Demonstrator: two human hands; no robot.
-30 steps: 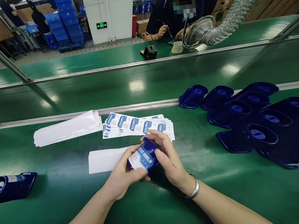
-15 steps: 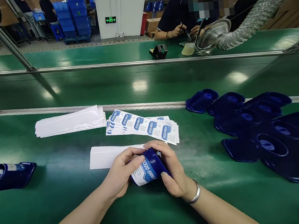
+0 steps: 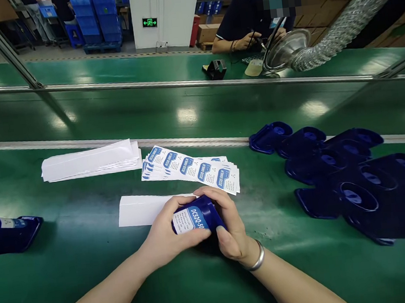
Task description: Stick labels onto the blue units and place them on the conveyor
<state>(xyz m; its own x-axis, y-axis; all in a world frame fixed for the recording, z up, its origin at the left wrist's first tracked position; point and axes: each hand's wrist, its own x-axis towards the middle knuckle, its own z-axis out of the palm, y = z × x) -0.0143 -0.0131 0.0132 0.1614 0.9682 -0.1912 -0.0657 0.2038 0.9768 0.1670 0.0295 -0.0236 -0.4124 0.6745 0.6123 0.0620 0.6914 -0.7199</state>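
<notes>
Both my hands grip one dark blue plastic part (image 3: 198, 215) bearing a white and blue label, just above the green bench (image 3: 91, 259). My left hand (image 3: 168, 234) wraps its left side, thumb under the label. My right hand (image 3: 228, 226) curls over the right end, fingers closed on it. Just beyond lies a white backing strip (image 3: 139, 209), and past that a fanned stack of printed labels (image 3: 193, 169).
A pile of white strips (image 3: 87, 161) lies at the back left. Several unlabelled blue parts (image 3: 349, 174) are heaped at the right. One labelled blue part (image 3: 4, 233) rests at the far left. Across the conveyor (image 3: 183, 110), another person works beside a metal duct hose (image 3: 337, 21).
The blue part has turned in my hands, showing more of the label's white end. My fingers have shifted around it. The view has drifted slightly.
</notes>
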